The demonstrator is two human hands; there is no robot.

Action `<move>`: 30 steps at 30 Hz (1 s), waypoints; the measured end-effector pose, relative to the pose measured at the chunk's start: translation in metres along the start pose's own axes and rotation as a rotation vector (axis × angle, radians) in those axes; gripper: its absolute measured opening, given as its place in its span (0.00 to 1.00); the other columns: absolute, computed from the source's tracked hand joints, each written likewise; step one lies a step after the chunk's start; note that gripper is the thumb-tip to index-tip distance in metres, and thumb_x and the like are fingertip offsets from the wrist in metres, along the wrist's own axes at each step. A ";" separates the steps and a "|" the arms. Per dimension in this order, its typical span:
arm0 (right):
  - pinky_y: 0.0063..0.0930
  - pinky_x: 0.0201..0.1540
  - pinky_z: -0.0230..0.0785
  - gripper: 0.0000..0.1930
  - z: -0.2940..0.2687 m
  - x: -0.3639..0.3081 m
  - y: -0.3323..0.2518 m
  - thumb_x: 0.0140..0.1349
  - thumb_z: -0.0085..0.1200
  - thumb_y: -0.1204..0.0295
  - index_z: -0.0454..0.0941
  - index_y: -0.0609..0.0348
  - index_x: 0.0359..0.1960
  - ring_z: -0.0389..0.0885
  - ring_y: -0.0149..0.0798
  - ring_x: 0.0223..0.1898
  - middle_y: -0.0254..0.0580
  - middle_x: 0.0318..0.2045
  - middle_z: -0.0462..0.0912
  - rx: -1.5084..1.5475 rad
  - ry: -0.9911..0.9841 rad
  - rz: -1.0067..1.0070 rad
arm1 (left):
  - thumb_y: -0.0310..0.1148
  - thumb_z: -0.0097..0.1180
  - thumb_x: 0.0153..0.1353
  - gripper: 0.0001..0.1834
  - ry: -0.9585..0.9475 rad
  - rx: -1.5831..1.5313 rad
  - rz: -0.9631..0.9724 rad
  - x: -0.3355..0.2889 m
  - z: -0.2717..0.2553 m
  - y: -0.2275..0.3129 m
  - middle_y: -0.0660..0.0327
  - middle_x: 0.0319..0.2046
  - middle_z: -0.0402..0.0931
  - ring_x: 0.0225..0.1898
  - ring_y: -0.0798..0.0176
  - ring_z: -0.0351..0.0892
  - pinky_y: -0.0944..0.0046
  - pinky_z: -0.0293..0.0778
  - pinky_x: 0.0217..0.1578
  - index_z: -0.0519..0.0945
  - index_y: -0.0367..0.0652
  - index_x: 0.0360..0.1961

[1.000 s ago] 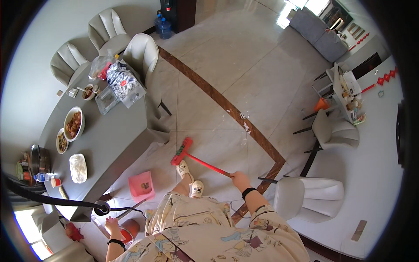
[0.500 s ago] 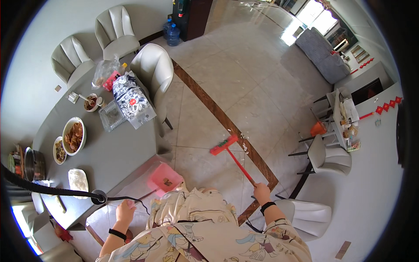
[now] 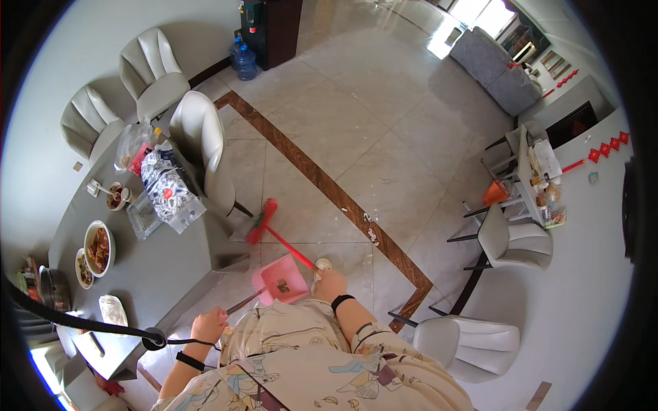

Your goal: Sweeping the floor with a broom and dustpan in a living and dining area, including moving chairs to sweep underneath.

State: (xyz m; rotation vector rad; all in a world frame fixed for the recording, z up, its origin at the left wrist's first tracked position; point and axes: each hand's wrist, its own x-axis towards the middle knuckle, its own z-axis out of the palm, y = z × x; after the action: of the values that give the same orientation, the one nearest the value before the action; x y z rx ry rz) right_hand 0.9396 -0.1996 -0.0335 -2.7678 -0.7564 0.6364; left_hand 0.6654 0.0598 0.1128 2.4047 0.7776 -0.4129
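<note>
Sweeping appeared to be under way. The broom [image 3: 291, 247] was gripped by the right hand [image 3: 330, 284], its head ahead-left; the dustpan [image 3: 295, 273] was held, ahead-right, by the left hand [image 3: 209, 324]. A reach ahead-right of the broom grip seemed needed for the white scraps [image 3: 372, 237].

Table [image 3: 154, 264] left, dustpan [image 3: 293, 275] to its right, broom head [image 3: 262, 222] beyond dustpan.

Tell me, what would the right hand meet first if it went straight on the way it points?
Following the red handle it grips, the right hand would probably meet the broom head first. Depth is unclear, though: it might pass above. A cream shoe shows just beside that line.
</note>
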 end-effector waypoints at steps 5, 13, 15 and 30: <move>0.45 0.41 0.72 0.13 -0.052 0.027 0.158 0.57 0.47 0.69 0.81 0.42 0.42 0.80 0.51 0.39 0.45 0.33 0.82 -0.023 -0.078 0.211 | 0.37 0.62 0.47 0.14 0.019 0.061 -0.063 0.013 0.008 0.042 0.55 0.28 0.80 0.32 0.46 0.79 0.50 0.75 0.33 0.76 0.47 0.36; 0.40 0.34 0.75 0.09 -0.160 0.012 0.276 0.57 0.48 0.70 0.82 0.50 0.33 0.83 0.48 0.31 0.44 0.25 0.82 -0.336 -0.085 0.056 | 0.34 0.65 0.44 0.15 0.070 0.041 -0.151 0.042 0.006 0.097 0.57 0.27 0.80 0.33 0.48 0.80 0.54 0.75 0.34 0.78 0.47 0.35; 0.41 0.33 0.75 0.09 -0.178 0.005 0.273 0.57 0.49 0.69 0.81 0.49 0.36 0.82 0.48 0.31 0.45 0.26 0.82 -0.337 -0.126 0.025 | 0.32 0.65 0.43 0.15 0.111 0.001 -0.177 0.046 0.006 0.101 0.56 0.28 0.81 0.34 0.49 0.80 0.54 0.75 0.35 0.78 0.46 0.35; 0.39 0.38 0.73 0.12 -0.162 0.084 0.313 0.55 0.48 0.71 0.83 0.40 0.37 0.82 0.44 0.37 0.39 0.32 0.83 -0.333 -0.236 0.099 | 0.30 0.64 0.40 0.19 0.320 -0.033 -0.317 0.082 -0.025 0.156 0.50 0.30 0.79 0.36 0.47 0.79 0.57 0.74 0.39 0.77 0.35 0.35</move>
State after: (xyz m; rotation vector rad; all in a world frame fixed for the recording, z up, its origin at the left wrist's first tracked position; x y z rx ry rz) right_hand 1.2149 -0.4342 -0.0133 -3.0838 -0.8430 0.9484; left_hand 0.8276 0.0070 0.1625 2.3497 1.3051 -0.1329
